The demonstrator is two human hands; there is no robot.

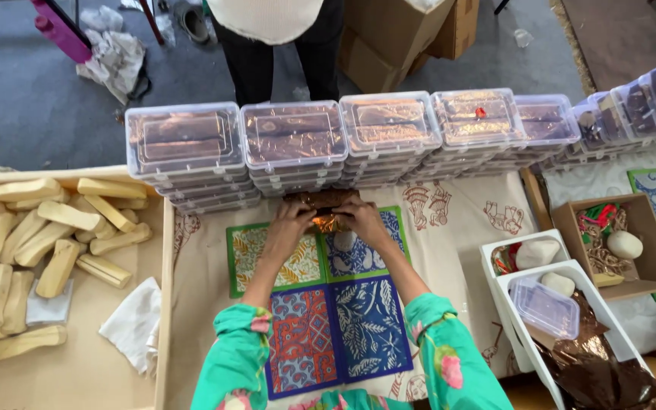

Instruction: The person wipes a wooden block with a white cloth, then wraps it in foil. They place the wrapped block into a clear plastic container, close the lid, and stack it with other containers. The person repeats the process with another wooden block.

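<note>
both hands, left hand [288, 225] and right hand [361, 220], in clenched grip on copper foil packet [326, 215] at 12 o'clock; thin foil could tear under pressure.

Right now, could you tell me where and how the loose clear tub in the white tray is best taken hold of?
Probably by the two long edges of the tub, coming from above: it lies flat and uppermost in the white tray, whose walls block a sideways approach.

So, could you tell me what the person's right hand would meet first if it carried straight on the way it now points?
The right hand points away from the person, gripping a foil-wrapped bundle. Straight ahead it would likely meet the stacks of clear plastic boxes, though depth is hard to judge.
</note>
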